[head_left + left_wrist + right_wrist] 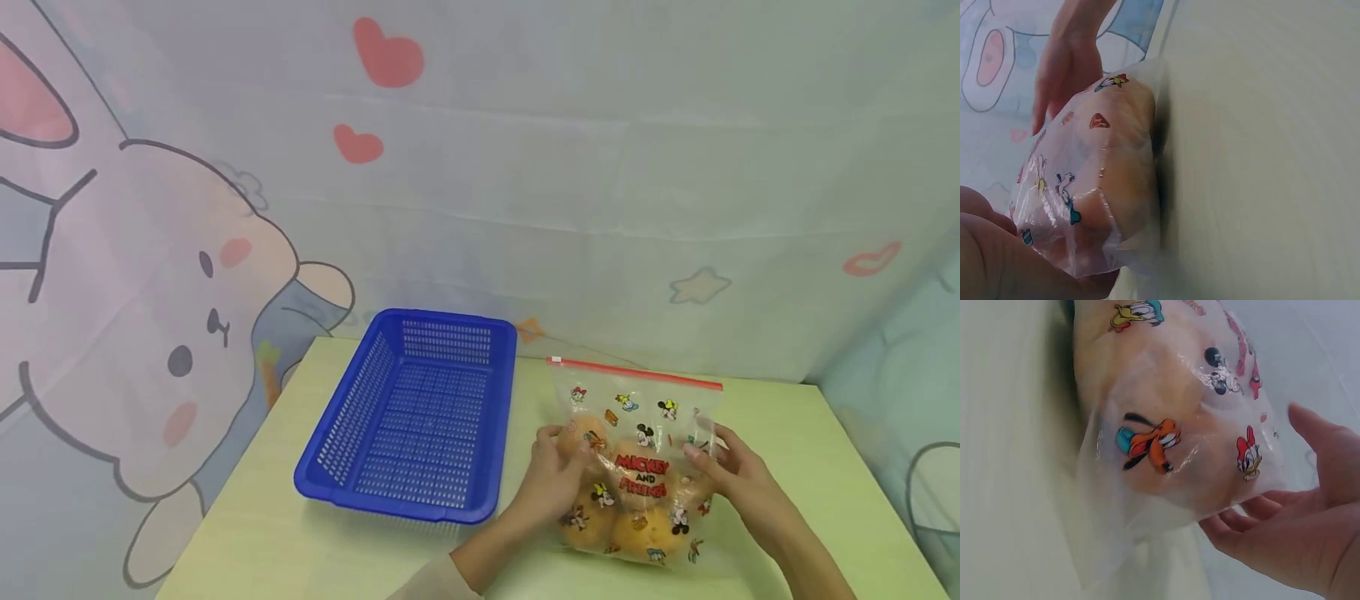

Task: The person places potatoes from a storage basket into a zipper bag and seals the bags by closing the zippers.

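A clear zip bag (652, 417) with a red slider strip and printed cartoon figures stands out on the right of the table. Several round orange-yellow things (651, 533), like oranges, fill its lower part. My left hand (551, 479) grips the bag's left side, thumb on the front and fingers behind it. On the other side is my right hand (742, 483); in the right wrist view its thumb is raised off the plastic while its fingers (1225, 528) touch the bag's edge from behind. The slider strip looks shut along the top.
A blue plastic basket (495, 450) with slotted walls and nothing in it stands left of the bag. Both rest on a pale yellow table (255, 533). Behind hangs a cloth backdrop (525, 167) printed with a rabbit and hearts.
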Action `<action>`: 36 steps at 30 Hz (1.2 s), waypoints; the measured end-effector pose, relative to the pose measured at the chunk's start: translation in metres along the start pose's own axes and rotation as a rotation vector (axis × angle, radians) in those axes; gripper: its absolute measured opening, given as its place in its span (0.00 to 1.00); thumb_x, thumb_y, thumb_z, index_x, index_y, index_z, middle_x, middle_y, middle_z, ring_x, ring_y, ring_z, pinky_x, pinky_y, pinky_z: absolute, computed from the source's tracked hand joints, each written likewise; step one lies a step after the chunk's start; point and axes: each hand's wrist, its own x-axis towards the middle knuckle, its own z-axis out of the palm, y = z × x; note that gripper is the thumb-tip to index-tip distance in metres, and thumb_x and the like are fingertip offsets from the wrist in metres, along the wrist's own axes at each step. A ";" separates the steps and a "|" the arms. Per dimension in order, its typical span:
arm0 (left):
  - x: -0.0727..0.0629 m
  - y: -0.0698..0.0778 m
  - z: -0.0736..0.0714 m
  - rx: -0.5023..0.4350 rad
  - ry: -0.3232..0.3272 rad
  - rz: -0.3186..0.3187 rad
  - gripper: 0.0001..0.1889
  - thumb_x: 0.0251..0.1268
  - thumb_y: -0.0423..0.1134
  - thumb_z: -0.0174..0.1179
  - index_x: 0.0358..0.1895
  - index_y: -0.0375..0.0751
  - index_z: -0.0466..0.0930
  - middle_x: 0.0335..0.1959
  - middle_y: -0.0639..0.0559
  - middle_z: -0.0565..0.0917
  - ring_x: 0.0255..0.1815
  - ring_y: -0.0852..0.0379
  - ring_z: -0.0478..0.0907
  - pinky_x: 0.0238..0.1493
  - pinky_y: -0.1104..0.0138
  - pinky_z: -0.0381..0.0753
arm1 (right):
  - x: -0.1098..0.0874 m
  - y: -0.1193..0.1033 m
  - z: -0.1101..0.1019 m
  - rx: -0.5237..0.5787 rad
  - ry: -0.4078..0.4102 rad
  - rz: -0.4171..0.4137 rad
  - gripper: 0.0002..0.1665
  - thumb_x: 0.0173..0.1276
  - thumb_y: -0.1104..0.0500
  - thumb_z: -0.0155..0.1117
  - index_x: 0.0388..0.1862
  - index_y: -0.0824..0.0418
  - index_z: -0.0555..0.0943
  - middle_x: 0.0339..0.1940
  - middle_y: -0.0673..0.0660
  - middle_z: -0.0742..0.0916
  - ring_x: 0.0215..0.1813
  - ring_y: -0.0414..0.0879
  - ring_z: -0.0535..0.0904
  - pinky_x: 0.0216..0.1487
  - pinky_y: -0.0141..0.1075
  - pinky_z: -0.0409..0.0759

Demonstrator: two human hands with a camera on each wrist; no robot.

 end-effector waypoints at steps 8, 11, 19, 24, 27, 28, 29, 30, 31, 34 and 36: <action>-0.016 -0.007 0.000 0.226 -0.164 0.008 0.63 0.62 0.62 0.73 0.89 0.50 0.37 0.77 0.32 0.61 0.66 0.34 0.77 0.61 0.40 0.81 | -0.012 0.018 0.003 -0.007 -0.125 0.058 0.54 0.81 0.50 0.64 0.88 0.62 0.41 0.76 0.74 0.72 0.72 0.62 0.75 0.60 0.43 0.82; -0.016 -0.011 0.002 0.308 -0.208 0.001 0.63 0.62 0.61 0.73 0.89 0.54 0.36 0.74 0.32 0.65 0.58 0.36 0.81 0.54 0.44 0.86 | -0.011 0.018 0.009 0.001 -0.122 0.066 0.47 0.81 0.48 0.64 0.86 0.62 0.50 0.66 0.68 0.81 0.59 0.53 0.82 0.54 0.40 0.84; -0.010 -0.020 0.004 0.287 -0.189 0.000 0.60 0.68 0.63 0.68 0.88 0.46 0.35 0.72 0.29 0.66 0.48 0.45 0.82 0.48 0.47 0.86 | -0.004 0.016 0.023 -0.034 -0.064 0.078 0.38 0.81 0.41 0.62 0.79 0.57 0.62 0.45 0.56 0.84 0.44 0.46 0.80 0.44 0.38 0.83; -0.008 -0.020 0.005 0.307 -0.200 0.006 0.59 0.70 0.61 0.68 0.88 0.47 0.34 0.73 0.27 0.65 0.48 0.39 0.82 0.44 0.48 0.87 | -0.004 0.020 0.027 -0.047 -0.035 0.063 0.39 0.82 0.42 0.61 0.80 0.58 0.60 0.63 0.60 0.83 0.56 0.47 0.82 0.54 0.35 0.82; -0.009 -0.020 0.005 0.329 -0.200 0.008 0.59 0.70 0.60 0.68 0.88 0.46 0.34 0.74 0.26 0.64 0.47 0.37 0.83 0.42 0.49 0.87 | -0.005 0.023 0.030 -0.030 -0.033 0.078 0.39 0.82 0.42 0.61 0.80 0.57 0.59 0.60 0.60 0.84 0.54 0.45 0.82 0.53 0.34 0.81; -0.009 -0.020 0.004 0.336 -0.198 0.010 0.60 0.70 0.59 0.69 0.88 0.45 0.34 0.74 0.25 0.64 0.47 0.36 0.83 0.41 0.49 0.87 | -0.005 0.023 0.032 -0.028 -0.033 0.080 0.40 0.82 0.42 0.61 0.81 0.56 0.59 0.60 0.59 0.84 0.54 0.45 0.82 0.53 0.33 0.81; -0.009 -0.021 0.004 0.340 -0.197 0.010 0.60 0.69 0.59 0.69 0.88 0.45 0.34 0.74 0.25 0.64 0.47 0.36 0.83 0.41 0.49 0.87 | -0.006 0.023 0.033 -0.026 -0.036 0.082 0.40 0.82 0.42 0.61 0.81 0.56 0.58 0.60 0.59 0.83 0.54 0.45 0.82 0.53 0.33 0.81; -0.009 -0.021 0.004 0.342 -0.197 0.011 0.60 0.69 0.59 0.69 0.88 0.44 0.34 0.74 0.25 0.64 0.46 0.36 0.83 0.40 0.50 0.87 | -0.006 0.023 0.034 -0.027 -0.037 0.083 0.40 0.82 0.42 0.61 0.81 0.56 0.57 0.61 0.59 0.83 0.54 0.44 0.82 0.54 0.33 0.81; -0.009 -0.022 0.004 0.347 -0.196 0.012 0.60 0.69 0.59 0.69 0.88 0.44 0.34 0.74 0.25 0.65 0.45 0.38 0.83 0.39 0.51 0.87 | -0.007 0.023 0.034 -0.030 -0.040 0.082 0.40 0.82 0.42 0.61 0.82 0.56 0.57 0.62 0.59 0.83 0.54 0.44 0.81 0.54 0.32 0.80; -0.008 -0.023 0.006 0.354 -0.186 0.025 0.60 0.68 0.60 0.70 0.88 0.45 0.35 0.72 0.27 0.67 0.39 0.42 0.82 0.33 0.55 0.85 | -0.007 0.021 0.033 -0.034 -0.035 0.067 0.40 0.83 0.42 0.60 0.82 0.55 0.57 0.67 0.59 0.82 0.59 0.45 0.81 0.57 0.30 0.80; -0.007 -0.024 0.007 0.355 -0.179 0.034 0.60 0.68 0.61 0.70 0.88 0.48 0.35 0.70 0.28 0.69 0.36 0.46 0.81 0.30 0.58 0.83 | -0.008 0.019 0.032 -0.024 -0.036 0.064 0.39 0.83 0.43 0.60 0.82 0.56 0.57 0.66 0.60 0.82 0.58 0.46 0.82 0.57 0.31 0.80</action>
